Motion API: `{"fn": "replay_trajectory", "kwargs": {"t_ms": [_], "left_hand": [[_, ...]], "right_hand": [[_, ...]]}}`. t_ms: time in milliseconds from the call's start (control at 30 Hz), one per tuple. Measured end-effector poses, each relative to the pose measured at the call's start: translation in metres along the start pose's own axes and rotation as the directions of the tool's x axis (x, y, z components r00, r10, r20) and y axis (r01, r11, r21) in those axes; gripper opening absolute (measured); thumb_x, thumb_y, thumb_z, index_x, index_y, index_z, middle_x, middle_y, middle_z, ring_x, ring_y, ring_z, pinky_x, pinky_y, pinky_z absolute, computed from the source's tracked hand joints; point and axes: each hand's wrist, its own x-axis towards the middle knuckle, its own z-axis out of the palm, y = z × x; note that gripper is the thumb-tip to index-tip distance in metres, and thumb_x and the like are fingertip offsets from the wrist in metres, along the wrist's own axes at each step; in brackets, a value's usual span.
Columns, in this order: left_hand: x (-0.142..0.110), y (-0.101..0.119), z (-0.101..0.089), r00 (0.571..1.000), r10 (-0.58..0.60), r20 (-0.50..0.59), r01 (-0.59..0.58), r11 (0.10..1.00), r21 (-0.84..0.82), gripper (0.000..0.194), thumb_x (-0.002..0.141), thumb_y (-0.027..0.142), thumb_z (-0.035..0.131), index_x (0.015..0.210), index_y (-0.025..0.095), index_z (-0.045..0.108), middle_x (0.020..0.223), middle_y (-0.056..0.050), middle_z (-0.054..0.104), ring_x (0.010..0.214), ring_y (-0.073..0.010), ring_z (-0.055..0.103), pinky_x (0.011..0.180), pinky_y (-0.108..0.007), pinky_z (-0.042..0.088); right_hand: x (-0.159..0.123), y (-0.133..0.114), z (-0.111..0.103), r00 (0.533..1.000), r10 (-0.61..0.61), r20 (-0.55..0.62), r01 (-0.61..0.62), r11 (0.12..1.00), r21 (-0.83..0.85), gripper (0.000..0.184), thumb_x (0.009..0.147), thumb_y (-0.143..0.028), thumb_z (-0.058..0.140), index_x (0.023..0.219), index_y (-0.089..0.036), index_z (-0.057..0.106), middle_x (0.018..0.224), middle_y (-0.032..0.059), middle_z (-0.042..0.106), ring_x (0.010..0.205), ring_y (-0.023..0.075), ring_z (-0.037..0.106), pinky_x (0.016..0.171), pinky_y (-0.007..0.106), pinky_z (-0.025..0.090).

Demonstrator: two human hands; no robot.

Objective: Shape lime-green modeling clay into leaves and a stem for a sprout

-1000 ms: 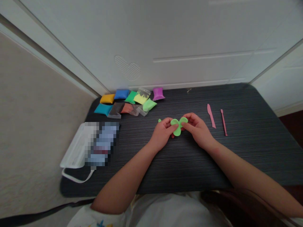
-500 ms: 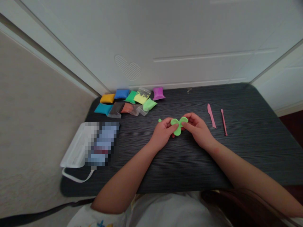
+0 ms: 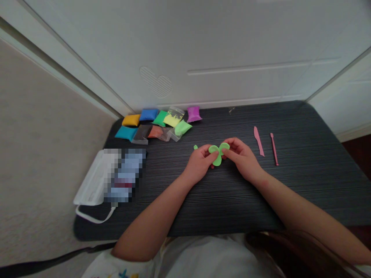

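Between my hands is a light green clay clover [image 3: 217, 160] with three rounded leaves joined at the middle. My left hand [image 3: 198, 162] pinches its left side, the thumb lying near the centre. On the other side my right hand [image 3: 242, 158] grips the right leaf between thumb and fingers. Both hands are held over the dark table. Just beyond my left fingers a small light green clay piece [image 3: 196, 147] shows; the rest of it is hidden by the hand.
Bags of coloured clay, among them a purple bag [image 3: 194, 114] and a teal bag [image 3: 125, 133], lie at the back left. A pink plastic knife [image 3: 259, 141] and a thin pink modelling stick [image 3: 274, 149] lie right. A white mask [image 3: 92, 179] and a blurred-out phone [image 3: 127, 175] lie left.
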Motion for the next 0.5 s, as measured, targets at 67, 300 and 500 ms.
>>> {"fn": "replay_trajectory", "kwargs": {"t_ms": [67, 300, 500], "left_hand": [[0.0, -0.001, 0.0, 1.0, 0.001, -0.016, -0.001, 1.0, -0.004, 0.014, 0.075, 0.028, 0.053, 0.069, 0.016, 0.053, 0.056, 0.005, 0.052, 0.047, -0.0064, 0.044, 0.046, -0.018, 0.035], [0.005, -0.01, -0.006, 0.999, -0.038, -0.027, 0.034, 0.991, -0.132, 0.015, 0.075, 0.032, 0.053, 0.074, 0.016, 0.053, 0.059, 0.003, 0.055, 0.048, -0.008, 0.047, 0.046, -0.02, 0.036], [0.005, -0.01, -0.008, 0.999, -0.044, 0.011, 0.045, 0.984, -0.174, 0.018, 0.074, 0.033, 0.054, 0.077, 0.015, 0.055, 0.062, 0.001, 0.057, 0.049, -0.0081, 0.048, 0.047, -0.021, 0.035]], "right_hand": [[0.0, -0.001, 0.0, 1.0, -0.002, 0.007, 0.002, 1.0, 0.007, 0.017, 0.07, -0.027, 0.063, 0.083, -0.022, 0.053, 0.076, -0.003, 0.055, 0.065, 0.0099, 0.053, 0.065, 0.026, 0.046], [0.001, -0.003, -0.004, 0.997, -0.026, 0.072, 0.024, 0.999, 0.024, 0.026, 0.073, -0.018, 0.056, 0.099, -0.024, 0.054, 0.083, -0.0012, 0.056, 0.07, 0.0111, 0.053, 0.062, 0.025, 0.043], [0.002, -0.002, -0.006, 0.996, -0.02, 0.09, 0.017, 0.999, 0.041, 0.027, 0.077, -0.024, 0.052, 0.104, -0.025, 0.054, 0.083, -0.0006, 0.055, 0.071, 0.0119, 0.053, 0.063, 0.027, 0.043]]}}
